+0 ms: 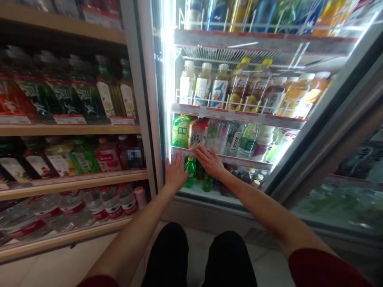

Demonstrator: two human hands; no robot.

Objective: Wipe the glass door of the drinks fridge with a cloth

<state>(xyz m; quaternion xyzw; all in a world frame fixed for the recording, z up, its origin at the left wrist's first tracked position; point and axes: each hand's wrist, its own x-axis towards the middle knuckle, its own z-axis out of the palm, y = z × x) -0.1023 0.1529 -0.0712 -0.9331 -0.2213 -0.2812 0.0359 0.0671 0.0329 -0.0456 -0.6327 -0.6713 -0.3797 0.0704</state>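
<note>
Both my arms reach into a lit drinks fridge. My left hand (176, 171) has its fingers stretched out at the front edge of a lower shelf, beside a green bottle (190, 171) on the fridge floor. My right hand (210, 161) lies flat, fingers extended, over the shelf's label strip (239, 160). Just above its fingertips stands a red-labelled bottle (198, 133), with a green-labelled bottle (180, 131) to its left. Neither hand appears to hold anything. Clear bottles (247, 139) line the same shelf to the right.
Wooden shelves (72, 129) full of bottles stand at the left. The fridge's metal frame (149, 99) runs close by my left arm. A glass door with a thick silver edge (323, 139) slants across the right. Higher fridge shelves hold more bottles (220, 85). My knees (170, 249) are below.
</note>
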